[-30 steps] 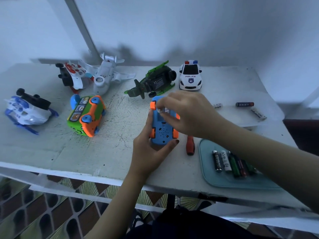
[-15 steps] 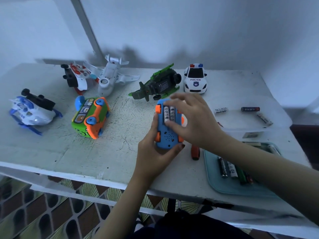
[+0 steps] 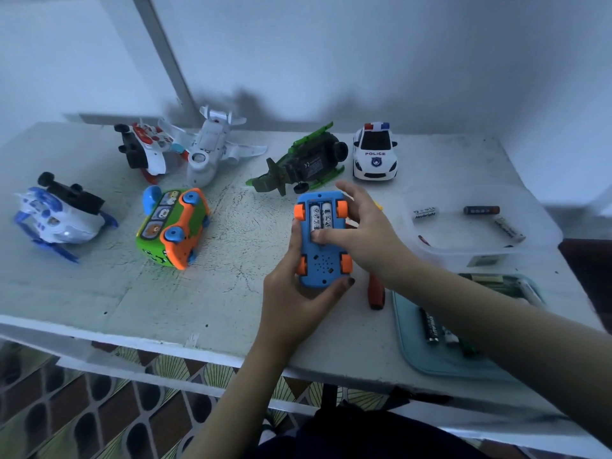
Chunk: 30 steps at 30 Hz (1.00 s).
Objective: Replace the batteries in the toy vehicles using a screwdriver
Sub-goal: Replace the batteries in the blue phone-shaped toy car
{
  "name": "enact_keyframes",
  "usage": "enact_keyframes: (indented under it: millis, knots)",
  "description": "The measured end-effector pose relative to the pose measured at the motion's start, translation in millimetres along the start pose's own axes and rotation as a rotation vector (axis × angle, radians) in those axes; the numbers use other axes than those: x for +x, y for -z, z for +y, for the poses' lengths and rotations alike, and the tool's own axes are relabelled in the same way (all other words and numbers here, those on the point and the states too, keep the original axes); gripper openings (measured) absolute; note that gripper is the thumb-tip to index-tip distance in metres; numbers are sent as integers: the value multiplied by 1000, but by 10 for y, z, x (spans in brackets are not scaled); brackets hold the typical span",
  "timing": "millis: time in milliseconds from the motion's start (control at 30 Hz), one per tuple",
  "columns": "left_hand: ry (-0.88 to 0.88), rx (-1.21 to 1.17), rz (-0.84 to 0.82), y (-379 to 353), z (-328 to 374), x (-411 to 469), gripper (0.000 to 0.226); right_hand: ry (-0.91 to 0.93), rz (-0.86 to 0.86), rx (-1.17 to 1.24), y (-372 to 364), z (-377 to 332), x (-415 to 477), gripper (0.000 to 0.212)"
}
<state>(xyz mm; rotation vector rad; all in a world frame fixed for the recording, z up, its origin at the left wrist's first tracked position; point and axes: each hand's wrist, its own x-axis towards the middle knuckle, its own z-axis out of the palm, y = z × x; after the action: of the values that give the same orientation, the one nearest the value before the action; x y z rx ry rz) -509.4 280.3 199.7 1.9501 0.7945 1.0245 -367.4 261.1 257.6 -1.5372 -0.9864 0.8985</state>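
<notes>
A blue toy car [image 3: 323, 263] with orange wheels lies belly-up in my left hand [image 3: 291, 303], which grips it from below and the left. Its battery bay is uncovered, and two white batteries [image 3: 321, 215] sit side by side in it. My right hand [image 3: 367, 233] reaches in from the right. Its thumb presses on the near ends of the batteries while its fingers lie loosely along the car's right side. An orange-handled screwdriver [image 3: 376, 294] lies on the table beneath my right wrist, partly hidden.
A teal tray [image 3: 417, 356] at the front right holds several batteries. Behind it, a clear tub [image 3: 463, 250] holds three more. A police car [image 3: 374, 154], green helicopter [image 3: 298, 164], white plane [image 3: 208, 150], red-white toy [image 3: 142, 150], blue-white toy [image 3: 56, 213] and green-orange bus [image 3: 172, 226] surround the work spot.
My right hand has drawn back from over the battery bay, uncovering the two batteries, and its thumb now sits at their near ends. My left hand keeps its grip on the car.
</notes>
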Motion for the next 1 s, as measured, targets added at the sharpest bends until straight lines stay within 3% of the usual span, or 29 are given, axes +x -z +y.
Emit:
enact_keyframes:
  millis: [400, 533, 700, 767, 900, 1000]
  knots:
    - [-4, 58, 19, -8, 3, 6, 102, 13, 63, 19, -53, 42, 6, 73]
    - [-7, 82, 39, -14, 16, 0, 101, 23, -4, -72, 2, -20, 24, 66]
    - [-12, 139, 84, -34, 9, -6, 102, 21, -117, -209, 213, -211, 209, 25]
    - [-8, 149, 114, -32, 8, -3, 99, 123, -85, -437, 344, -294, 331, 19]
    - [26, 128, 166, -31, 20, 35, 94, 210, -143, -1142, 557, -276, 569, 23]
    - [50, 136, 177, -35, 17, 80, 98, 198, -197, -1398, 574, -181, 668, 27]
